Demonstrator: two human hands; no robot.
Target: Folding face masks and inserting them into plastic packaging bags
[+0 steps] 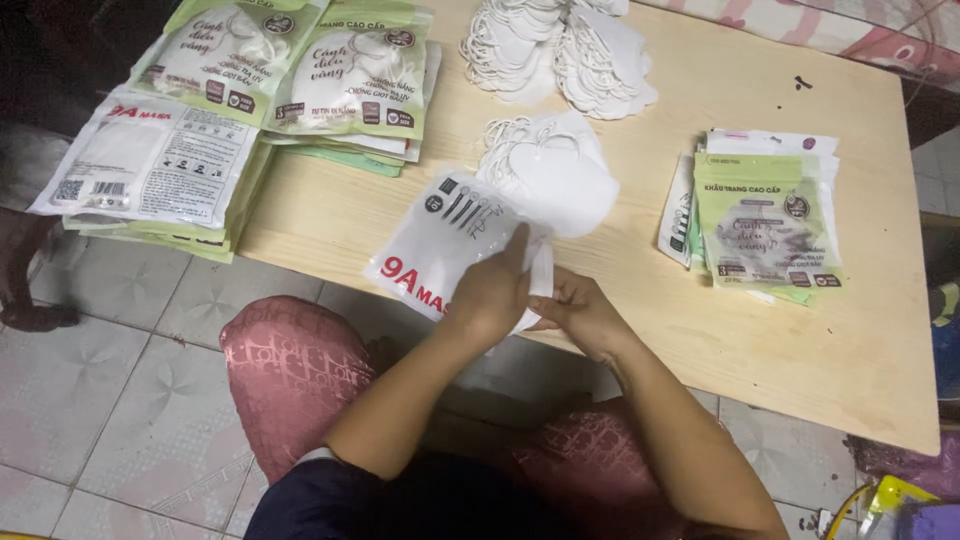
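Hands meet at the near edge of the wooden surface (820, 350), both on one white packet (440, 250) that lies tilted, its lower corner hanging just past the edge. The left hand (492, 290) lies over the packet's right end with its fingers (518, 250) closed on that end, while the right hand (580, 312) grips from beneath, fingers curled on the same end; a strip of white shows between the two hands, but whether it is a mask or part of the packet cannot be told. The packet is a flat glossy pouch, white with red lettering near its lower corner and small black symbols in a row near its top. Just behind it, touching its upper edge, lies a small pile of white face masks (550, 165) with thin ear loops. Farther back sits a larger heap of loose white masks (560, 50), spread in two overlapping fans. On the left, stacks of filled packets (250, 110) overlap one another, green-and-white faces on top at the back and a white printed back facing up at the front, hanging over the surface's left edge. On the right, well apart from the hands, rests a lower stack of flat green-and-white pouches (765, 215), squared up and upright to the viewer.
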